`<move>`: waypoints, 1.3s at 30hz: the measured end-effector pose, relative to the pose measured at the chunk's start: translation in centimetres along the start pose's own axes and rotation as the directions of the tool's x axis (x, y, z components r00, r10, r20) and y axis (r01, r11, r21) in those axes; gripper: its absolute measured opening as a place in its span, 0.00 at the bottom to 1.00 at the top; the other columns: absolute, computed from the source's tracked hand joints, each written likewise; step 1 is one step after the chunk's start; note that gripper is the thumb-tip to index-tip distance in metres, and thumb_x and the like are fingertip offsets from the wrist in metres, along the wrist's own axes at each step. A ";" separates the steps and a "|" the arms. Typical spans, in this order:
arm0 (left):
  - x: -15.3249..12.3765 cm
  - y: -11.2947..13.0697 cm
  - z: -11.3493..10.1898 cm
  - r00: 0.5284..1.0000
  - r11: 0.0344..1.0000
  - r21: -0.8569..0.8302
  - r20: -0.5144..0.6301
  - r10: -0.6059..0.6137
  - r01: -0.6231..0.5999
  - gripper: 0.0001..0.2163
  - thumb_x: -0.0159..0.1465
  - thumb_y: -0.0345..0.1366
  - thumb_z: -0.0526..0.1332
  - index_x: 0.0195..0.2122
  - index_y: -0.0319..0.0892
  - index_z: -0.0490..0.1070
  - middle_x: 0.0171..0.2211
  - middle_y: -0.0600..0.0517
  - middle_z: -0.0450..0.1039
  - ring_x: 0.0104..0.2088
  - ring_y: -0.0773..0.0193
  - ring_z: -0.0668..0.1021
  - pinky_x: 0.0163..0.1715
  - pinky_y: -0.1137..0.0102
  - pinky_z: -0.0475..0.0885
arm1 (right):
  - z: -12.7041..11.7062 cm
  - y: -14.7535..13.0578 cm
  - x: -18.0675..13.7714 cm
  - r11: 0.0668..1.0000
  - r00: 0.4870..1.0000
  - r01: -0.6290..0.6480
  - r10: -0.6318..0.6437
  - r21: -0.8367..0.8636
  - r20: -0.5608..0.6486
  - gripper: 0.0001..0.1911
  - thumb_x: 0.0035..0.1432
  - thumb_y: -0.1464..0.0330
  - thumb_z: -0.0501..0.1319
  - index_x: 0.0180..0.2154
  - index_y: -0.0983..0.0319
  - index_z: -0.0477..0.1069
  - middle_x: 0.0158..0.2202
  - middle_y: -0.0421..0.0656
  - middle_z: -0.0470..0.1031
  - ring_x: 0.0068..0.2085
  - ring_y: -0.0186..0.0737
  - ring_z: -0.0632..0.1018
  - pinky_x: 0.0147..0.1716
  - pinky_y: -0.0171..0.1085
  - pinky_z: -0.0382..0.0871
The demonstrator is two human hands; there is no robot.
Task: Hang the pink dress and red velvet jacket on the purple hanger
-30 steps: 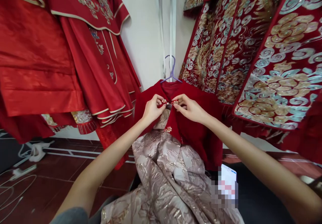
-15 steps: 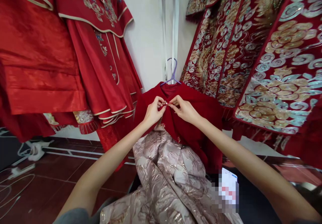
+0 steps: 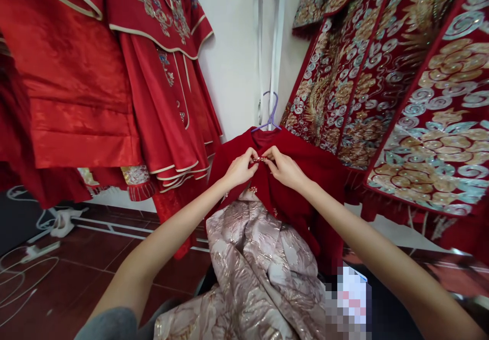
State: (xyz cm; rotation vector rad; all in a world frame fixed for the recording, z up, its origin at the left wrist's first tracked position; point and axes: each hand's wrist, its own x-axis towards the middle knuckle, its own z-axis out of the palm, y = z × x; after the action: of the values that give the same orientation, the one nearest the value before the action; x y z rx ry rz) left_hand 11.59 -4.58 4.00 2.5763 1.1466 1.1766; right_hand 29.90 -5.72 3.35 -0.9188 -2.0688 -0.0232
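Note:
A dark red jacket hangs on a purple hanger in front of me, its two front edges drawn together near the neck. There, a small beaded clasp lies between my fingertips. My left hand pinches its left end, and the right end is in the closed fingers of my right hand. Lower on the jacket's front edges sit another beaded clasp piece and one more ornament. Below, a shiny pinkish-silver brocade garment spreads toward me.
Red garments with pale trim hang at the left. Heavily embroidered red garments hang at the right. A white rack post rises behind the hanger. A phone with a blurred screen lies at lower right; cables trail over the floor.
The view has shifted a little, so the garments appear farther right. Both hands stay at the neck clasp, their fingers still pinched on it.

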 end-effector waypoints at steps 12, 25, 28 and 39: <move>0.4 1.7 -1.5 0.998 0.978 0.203 -0.005 0.058 -0.056 0.07 0.58 0.40 0.59 0.33 0.43 0.66 0.31 0.53 0.69 0.29 0.65 0.71 0.27 0.72 0.62 | -0.7 -0.2 0.0 1.000 1.000 0.030 -0.030 0.007 -0.001 0.07 0.62 0.68 0.53 0.43 0.57 0.61 0.40 0.42 0.75 0.40 0.42 0.78 0.42 0.40 0.71; 1.5 1.5 -1.6 0.985 0.973 0.160 0.060 0.161 -0.169 0.02 0.57 0.33 0.59 0.30 0.41 0.68 0.26 0.55 0.71 0.27 0.67 0.72 0.26 0.74 0.61 | -0.7 0.6 0.4 0.997 0.999 0.030 -0.028 0.076 -0.028 0.07 0.58 0.66 0.57 0.39 0.59 0.63 0.37 0.42 0.75 0.38 0.41 0.78 0.37 0.38 0.71; 1.7 1.6 -1.5 0.986 0.973 0.165 0.065 0.154 -0.163 0.02 0.57 0.34 0.59 0.30 0.41 0.69 0.25 0.55 0.71 0.27 0.66 0.73 0.26 0.74 0.61 | -0.6 0.4 0.4 0.997 0.999 0.030 -0.027 0.065 -0.045 0.09 0.57 0.66 0.58 0.40 0.59 0.61 0.36 0.42 0.74 0.37 0.40 0.77 0.34 0.37 0.70; 1.7 2.3 -0.5 0.995 0.973 0.212 0.050 0.085 -0.094 0.04 0.54 0.29 0.58 0.31 0.42 0.69 0.28 0.52 0.73 0.29 0.63 0.73 0.30 0.70 0.65 | 0.4 0.7 1.1 0.992 0.988 -0.124 0.126 0.028 -0.092 0.12 0.52 0.66 0.59 0.39 0.58 0.59 0.29 0.37 0.71 0.28 0.38 0.73 0.29 0.35 0.65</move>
State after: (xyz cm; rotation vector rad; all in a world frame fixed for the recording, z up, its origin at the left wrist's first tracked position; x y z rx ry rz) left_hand 13.38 -5.18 6.25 2.8246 1.2228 1.0657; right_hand 29.62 -4.45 3.71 -1.0140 -1.9185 0.0230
